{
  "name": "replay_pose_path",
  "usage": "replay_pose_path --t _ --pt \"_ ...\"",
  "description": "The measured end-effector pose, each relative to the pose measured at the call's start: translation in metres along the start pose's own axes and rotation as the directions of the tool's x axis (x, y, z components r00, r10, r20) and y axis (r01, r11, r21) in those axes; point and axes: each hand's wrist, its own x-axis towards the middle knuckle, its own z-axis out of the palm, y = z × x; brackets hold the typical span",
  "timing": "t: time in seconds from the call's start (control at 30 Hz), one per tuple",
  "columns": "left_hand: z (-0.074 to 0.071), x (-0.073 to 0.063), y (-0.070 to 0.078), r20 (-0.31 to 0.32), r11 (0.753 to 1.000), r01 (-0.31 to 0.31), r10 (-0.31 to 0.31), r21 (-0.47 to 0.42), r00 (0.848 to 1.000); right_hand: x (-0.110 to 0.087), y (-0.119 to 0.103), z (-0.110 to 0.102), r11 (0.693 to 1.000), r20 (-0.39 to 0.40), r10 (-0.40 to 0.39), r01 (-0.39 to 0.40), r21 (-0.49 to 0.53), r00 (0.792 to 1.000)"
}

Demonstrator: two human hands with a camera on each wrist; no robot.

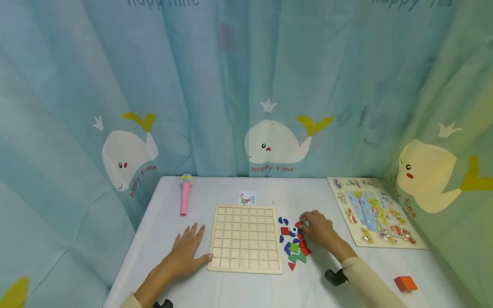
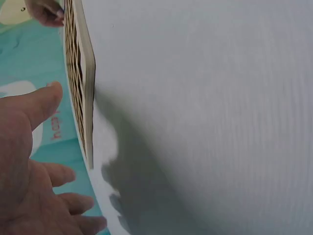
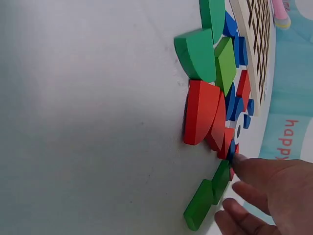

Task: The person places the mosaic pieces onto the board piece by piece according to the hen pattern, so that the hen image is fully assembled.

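In the head view, a pale wooden grid board (image 1: pixel 246 239) lies at mid-table. My left hand (image 1: pixel 185 252) is at its left side with fingers spread, the thumb tip overlapping the lower left edge. The left wrist view shows this hand (image 2: pixel 34 166) beside the board (image 2: pixel 88 93), holding nothing. Right of the board is a loose group of flat pieces, among them a red square (image 1: pixel 284 231), a light green square (image 1: pixel 294 247) and blue half circles. My right hand (image 1: pixel 317 229) pinches a red piece (image 1: pixel 298 223) at the group's far right, its thumb (image 3: pixel 244 164) partly covering it.
Behind the board lies a small pattern card (image 1: pixel 247 198). A pink toy microphone (image 1: pixel 185 196) rests at the back left. To the right are a knobbed picture puzzle board (image 1: pixel 354 233) and an orange block (image 1: pixel 405 283). A whale-print curtain (image 1: pixel 215 107) hangs around the table.
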Motion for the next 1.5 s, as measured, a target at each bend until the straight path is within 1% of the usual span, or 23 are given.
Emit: replay_pose_path --t 0.13,0.33,0.47,0.6,0.73,0.83,1.0,1.1,1.23,1.3,1.4,1.5 --pt "0.003 0.003 0.005 0.048 0.999 0.001 0.001 -0.037 0.999 0.007 0.001 0.002 1.0 0.009 0.006 -0.006 0.019 1.0" --pt "0.006 0.002 0.009 0.07 0.998 -0.05 0.052 -0.029 0.996 0.014 0.002 0.005 0.997 0.02 -0.023 0.021 0.078 1.0" --pt "0.009 0.002 0.009 0.081 0.997 -0.077 0.079 -0.029 0.994 0.016 0.003 0.007 0.992 0.023 -0.026 0.023 0.122 0.999" --pt "0.009 0.001 0.01 0.095 0.997 -0.071 0.073 -0.024 0.993 0.019 0.004 0.009 0.989 0.029 -0.021 0.016 0.145 0.999" --pt "0.009 0.0 0.009 0.107 0.998 -0.059 0.06 -0.018 0.992 0.022 0.005 0.013 0.989 0.037 -0.013 0.007 0.145 0.999" --pt "0.009 0.0 0.008 0.11 0.998 -0.063 0.063 -0.007 0.992 0.025 0.005 0.015 0.99 0.033 -0.01 0.005 0.139 0.999" --pt "0.007 0.003 0.006 0.12 0.998 -0.065 0.065 -0.001 0.991 0.032 0.001 0.016 0.992 0.015 -0.007 0.005 0.125 1.0" --pt "0.006 0.004 0.006 0.123 0.998 -0.066 0.065 -0.002 0.99 0.037 -0.002 0.016 0.991 0.012 0.01 -0.011 0.13 1.0" --pt "0.008 0.005 0.005 0.114 0.998 -0.065 0.065 -0.005 0.991 0.045 -0.012 0.018 0.988 0.007 0.051 -0.051 0.148 0.999" --pt "0.008 0.005 0.004 0.108 0.998 -0.06 0.06 -0.002 0.992 0.05 -0.021 0.019 0.987 -0.006 0.05 -0.049 0.152 0.999" --pt "0.008 0.004 0.005 0.099 0.998 -0.056 0.056 0.003 0.993 0.056 -0.038 0.02 0.986 -0.021 0.009 -0.005 0.168 1.0" --pt "0.006 0.004 0.006 0.088 0.998 -0.059 0.059 0.002 0.994 0.06 -0.06 0.023 0.98 -0.037 -0.06 0.066 0.188 0.998"
